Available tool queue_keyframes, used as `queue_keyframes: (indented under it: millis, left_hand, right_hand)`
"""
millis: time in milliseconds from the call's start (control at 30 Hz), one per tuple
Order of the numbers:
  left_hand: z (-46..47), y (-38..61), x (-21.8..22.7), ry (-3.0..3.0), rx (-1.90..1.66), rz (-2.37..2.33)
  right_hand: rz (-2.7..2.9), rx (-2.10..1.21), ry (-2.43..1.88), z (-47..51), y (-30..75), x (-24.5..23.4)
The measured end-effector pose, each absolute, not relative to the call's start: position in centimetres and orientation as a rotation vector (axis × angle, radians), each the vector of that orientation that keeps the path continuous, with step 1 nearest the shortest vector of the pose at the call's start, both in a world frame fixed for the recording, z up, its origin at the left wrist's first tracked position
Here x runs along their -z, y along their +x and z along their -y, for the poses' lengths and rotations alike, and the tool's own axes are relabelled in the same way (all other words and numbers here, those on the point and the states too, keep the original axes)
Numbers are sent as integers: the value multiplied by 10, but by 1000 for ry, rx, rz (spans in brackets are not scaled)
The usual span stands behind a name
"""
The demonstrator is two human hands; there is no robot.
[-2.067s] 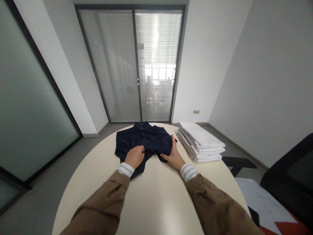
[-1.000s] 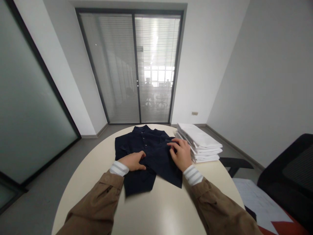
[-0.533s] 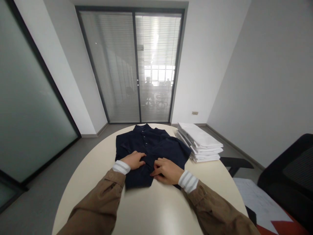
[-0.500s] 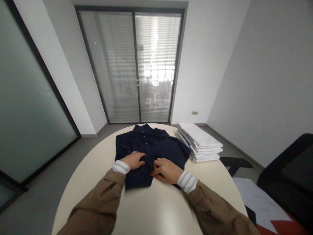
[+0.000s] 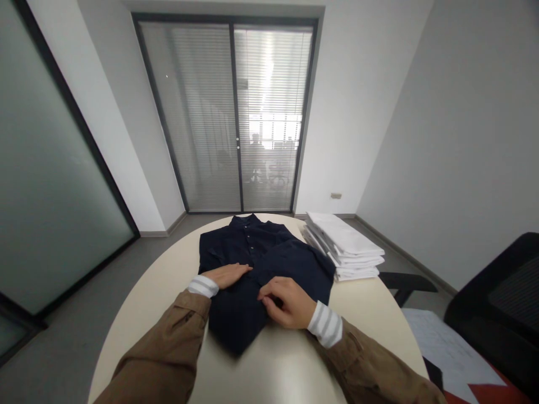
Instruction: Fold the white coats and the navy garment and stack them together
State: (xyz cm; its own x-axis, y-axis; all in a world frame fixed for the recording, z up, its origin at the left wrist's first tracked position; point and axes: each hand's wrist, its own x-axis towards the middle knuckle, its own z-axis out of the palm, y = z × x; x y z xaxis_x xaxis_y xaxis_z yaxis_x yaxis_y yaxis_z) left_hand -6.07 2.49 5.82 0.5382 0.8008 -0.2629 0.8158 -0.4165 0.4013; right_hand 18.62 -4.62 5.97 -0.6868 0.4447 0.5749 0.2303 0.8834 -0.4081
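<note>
A dark navy shirt (image 5: 240, 314) with a collar and a short row of small buttons lies front up on the round table, its collar toward the far edge. My left hand (image 5: 229, 275) rests flat on the shirt's left middle, fingers stretched out toward the buttons. To the right, my right hand (image 5: 288, 302) is curled, with thumb and fingertips brought together at the fabric of the lower front. A pointed lower corner of the shirt reaches toward me between my forearms. The fold of cloth at my right fingertips is hard to make out.
A stack of white folded items (image 5: 347, 247) stands on the cream round table (image 5: 155, 292) at the right, close to the shirt. Beyond the table's right edge is a black chair (image 5: 501, 303) with papers (image 5: 450, 348) nearby. A glass door (image 5: 236, 123) with blinds is ahead.
The shirt's lower part has shifted, its corner now reaching nearer to me, and its right side spreads further right. My left hand has flattened; my right hand has moved slightly toward me.
</note>
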Motion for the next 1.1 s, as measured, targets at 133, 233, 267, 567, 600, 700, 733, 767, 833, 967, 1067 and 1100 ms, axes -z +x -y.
queue_keyframes:
  millis: [133, 233, 267, 567, 600, 700, 733, 767, 833, 967, 1067, 1100]
  left_hand:
    - [-21, -52, -63, 2193, 52, -1348]
    - [-17, -46, -61, 2154, 52, -1371]
    - [-16, -45, -60, 2158, 69, -1367]
    - [-26, -54, -39, 2269, 49, -1410]
    - [-28, -56, -38, 2284, 16, -1426]
    - [-28, -60, -42, 2356, -88, -1564]
    - [-27, -61, -43, 2381, -117, -1657]
    - [-26, -61, -45, 2399, -138, -1768]
    - [-23, -59, -48, 2401, -151, -1960]
    - [-12, -56, -52, 2357, -170, -1963]
    - [12, -55, -64, 2365, -433, -1881]
    - [22, -54, -69, 2391, -557, -1816]
  right_hand:
    - [2516, -973, -493, 61, 180, -64]
    - [2572, -1187, -461, 60, 183, -71]
    - [2549, -1192, -479, 57, 185, -74]
    - [2313, -397, -1073, 13, 228, -51]
    - [2288, -281, -1166, 8, 232, -42]
    - [2228, -156, -1475, -5, 244, -20]
    - [2235, -172, -1551, -7, 246, -15]
    - [2249, -196, -1610, -9, 248, -12]
    - [2278, -218, -1684, -9, 251, -10]
    - [2280, -156, -1730, -6, 250, -9]
    - [2256, -143, -1742, -7, 249, -5]
    - [2249, -148, -1738, -8, 249, -3]
